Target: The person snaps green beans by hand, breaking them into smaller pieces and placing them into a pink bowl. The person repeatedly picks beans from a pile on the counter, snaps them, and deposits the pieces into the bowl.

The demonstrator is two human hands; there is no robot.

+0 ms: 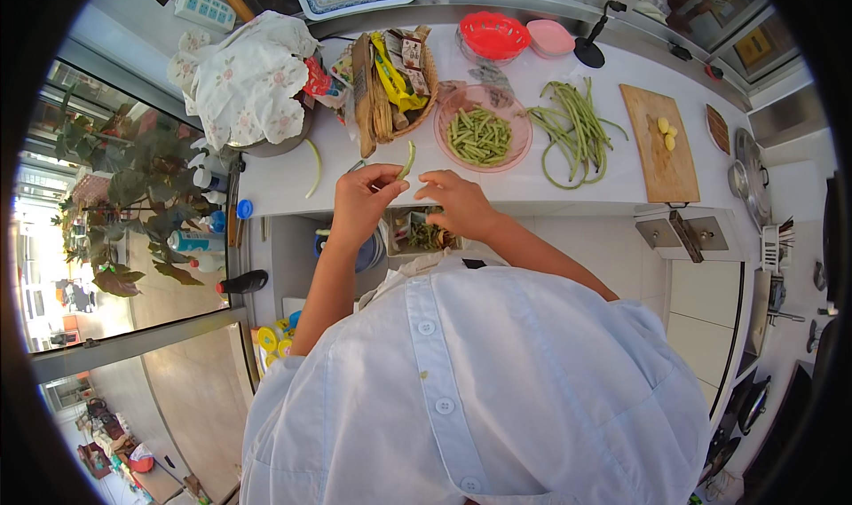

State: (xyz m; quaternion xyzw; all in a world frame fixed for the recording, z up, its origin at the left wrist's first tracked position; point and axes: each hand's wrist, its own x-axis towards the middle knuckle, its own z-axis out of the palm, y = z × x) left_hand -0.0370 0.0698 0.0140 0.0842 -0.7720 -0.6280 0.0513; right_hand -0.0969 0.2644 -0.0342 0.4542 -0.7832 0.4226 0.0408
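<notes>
Between the thumb and fingers of my left hand (367, 195) is a short length of green long bean (409, 159), its tip pointing up. My right hand (459, 202) hovers just to the right, fingers apart and curled, with nothing visible in them. Below it, a waste bin (399, 232) holds trimmings (426, 232). Beyond my hands on the white counter (413, 195) stands a pink translucent basin (439, 132) full of cut bean pieces (479, 135). A loose heap of whole long beans (579, 132) lies right of the basin, and one single bean (315, 169) lies at the left.
A wooden cutting board (652, 139) carries several peeled yellow pieces (667, 132). A wicker basket (429, 72) with packets stands behind my left hand, near a cloth-covered pot (246, 79). At the back are a red basket (494, 36) and a pink bowl (550, 38).
</notes>
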